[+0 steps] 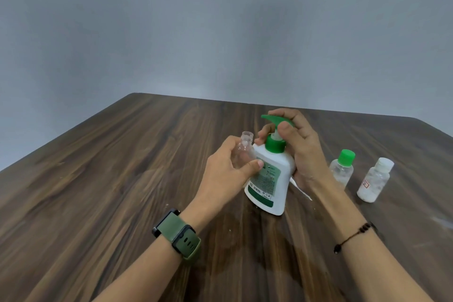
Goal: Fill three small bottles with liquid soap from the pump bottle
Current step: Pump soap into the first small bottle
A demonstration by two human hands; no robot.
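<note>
Soap pump point(269, 169) stands mid-table, right hand point(297, 147) curled over its head, thumb on top. Left hand point(229, 171) pinches an open bottle point(242, 152) near the spout (not quite under). Next: align, then press.

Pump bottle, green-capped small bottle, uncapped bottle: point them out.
pump bottle point(274, 174), head view, white body
green-capped small bottle point(346, 156), head view, its cap
uncapped bottle point(246, 135), head view, open neck

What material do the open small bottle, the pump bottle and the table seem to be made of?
Open small bottle: clear, glossy plastic, probably; the hand shows through it.
Pump bottle: opaque white plastic with a printed label and a smooth green pump head.
Table: dark wood grain, matte; wood or laminate, I cannot tell.
</note>
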